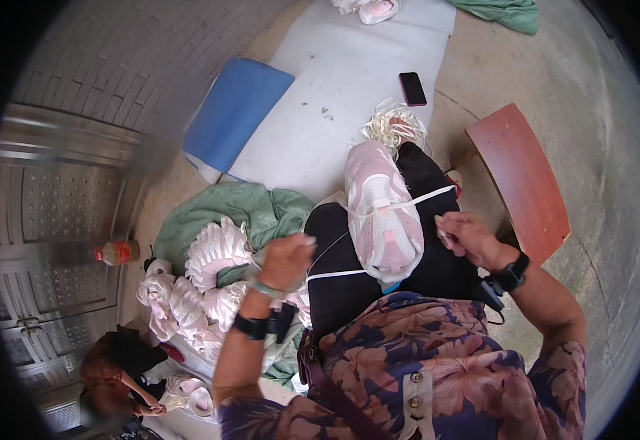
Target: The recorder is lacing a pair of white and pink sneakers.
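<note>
A pink-and-white sneaker (pixel 384 213) rests on my lap, on dark trousers. A white shoelace (pixel 433 195) crosses it and stretches out over my right leg; another white length runs from its lower end toward my left wrist. My left hand (pixel 287 261) is closed left of the sneaker, apart from it, fingertips pinched together. My right hand (pixel 470 236) is closed to the right of the sneaker, thumb against curled fingers. What either hand pinches, if anything, is too small to make out. A bundle of loose white laces (pixel 395 126) lies just beyond the sneaker.
Several pink-and-white shoes (pixel 217 253) are piled on green cloth (pixel 261 202) at left. A red-brown bench (pixel 521 183) stands at right. A phone (pixel 412 89) and a blue pad (pixel 239 110) lie ahead. Another person (pixel 126 374) works at lower left, near a bottle (pixel 118 253).
</note>
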`<state>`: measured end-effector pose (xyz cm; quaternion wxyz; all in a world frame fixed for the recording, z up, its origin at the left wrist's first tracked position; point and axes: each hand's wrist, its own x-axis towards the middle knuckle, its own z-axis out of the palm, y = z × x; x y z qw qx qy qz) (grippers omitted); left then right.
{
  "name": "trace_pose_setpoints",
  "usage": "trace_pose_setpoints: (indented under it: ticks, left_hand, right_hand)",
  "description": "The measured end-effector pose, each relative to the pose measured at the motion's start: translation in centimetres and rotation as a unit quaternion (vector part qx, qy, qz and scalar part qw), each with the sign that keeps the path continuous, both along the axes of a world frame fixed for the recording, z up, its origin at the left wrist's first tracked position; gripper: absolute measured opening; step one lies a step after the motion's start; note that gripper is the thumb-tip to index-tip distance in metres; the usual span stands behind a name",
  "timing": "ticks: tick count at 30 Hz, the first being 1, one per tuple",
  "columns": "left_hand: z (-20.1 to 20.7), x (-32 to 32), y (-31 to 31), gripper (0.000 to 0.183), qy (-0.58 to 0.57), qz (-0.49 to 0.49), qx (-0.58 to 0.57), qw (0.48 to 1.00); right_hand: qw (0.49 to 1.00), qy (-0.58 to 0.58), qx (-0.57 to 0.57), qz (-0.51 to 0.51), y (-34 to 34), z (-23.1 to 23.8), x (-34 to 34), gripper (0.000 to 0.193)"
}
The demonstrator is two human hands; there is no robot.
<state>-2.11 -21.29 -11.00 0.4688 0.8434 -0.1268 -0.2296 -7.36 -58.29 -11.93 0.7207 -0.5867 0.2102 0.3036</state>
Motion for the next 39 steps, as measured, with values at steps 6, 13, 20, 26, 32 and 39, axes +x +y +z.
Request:
trace_pose_setpoints:
  ticks: [6,13,20,26,32,39]
  left_hand:
    - [2.4,-1.0,-12.8,0.012,-0.412,-0.171,0.039,0.894]
    - [0.0,-1.0,-14.5,0.010,-0.425,-0.174,0.122,0.880]
    - [-0.8,-0.6,-14.3,0.009,-0.429,-0.129,0.108,0.887]
    - [-1.1,-0.7,-14.3,0.009,-0.430,-0.116,0.105,0.889]
    - [-1.3,-0.8,-14.2,0.010,-0.426,-0.114,0.116,0.890]
    - [-1.2,-0.9,-14.1,0.010,-0.426,-0.110,0.114,0.891]
  right_hand:
    - [0.987,-0.028,0.121,-0.100,2.9,-1.9,2.9,0.019]
    - [0.977,-0.089,0.136,-0.138,4.0,-2.1,3.4,0.003]
    - [0.965,-0.153,0.159,-0.146,3.9,-2.8,4.2,0.003]
    - [0.968,-0.166,0.138,-0.125,4.4,-3.1,4.3,0.003]
    - [0.966,-0.170,0.151,-0.124,4.7,-3.6,4.4,0.003]
    - [0.966,-0.195,0.123,-0.116,4.8,-3.8,4.6,0.004]
